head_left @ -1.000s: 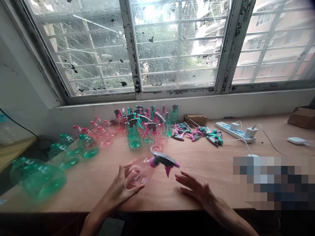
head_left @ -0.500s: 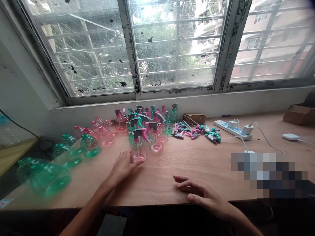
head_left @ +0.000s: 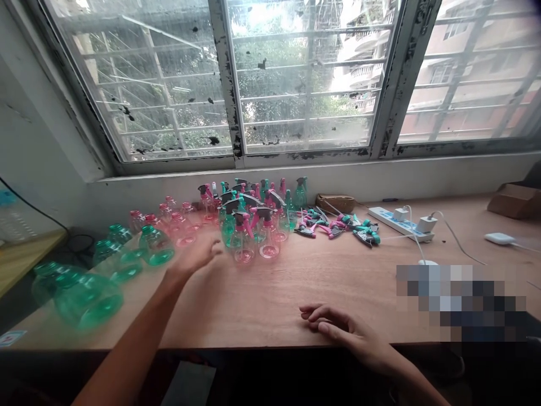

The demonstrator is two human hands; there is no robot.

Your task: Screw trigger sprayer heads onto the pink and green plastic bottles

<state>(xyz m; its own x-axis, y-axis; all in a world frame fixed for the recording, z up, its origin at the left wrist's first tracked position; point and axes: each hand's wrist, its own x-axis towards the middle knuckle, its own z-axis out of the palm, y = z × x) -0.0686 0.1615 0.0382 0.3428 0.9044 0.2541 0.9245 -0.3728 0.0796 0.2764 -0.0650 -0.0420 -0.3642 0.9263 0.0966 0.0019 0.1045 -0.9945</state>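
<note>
My left hand, smeared by motion, is over the table just left of a pink spray bottle with a black and pink trigger head. A gap shows between them, and nothing shows in the hand; its fingers look loosely bent and apart. Beyond the hand stand several pink bottles without heads. My right hand lies at the table's front edge, fingers loosely bent and apart, holding nothing. Behind the front spray bottle, pink and green spray bottles with trigger heads stand in a cluster.
Green bottles without heads stand along the left side of the table. Loose trigger heads lie in a pile right of the cluster. Farther right are a power strip with cables, a white adapter and a cardboard box.
The front pink spray bottle has moved back, beside another pink one. My left hand has come away from it to the left and farther back. My right hand has barely moved.
</note>
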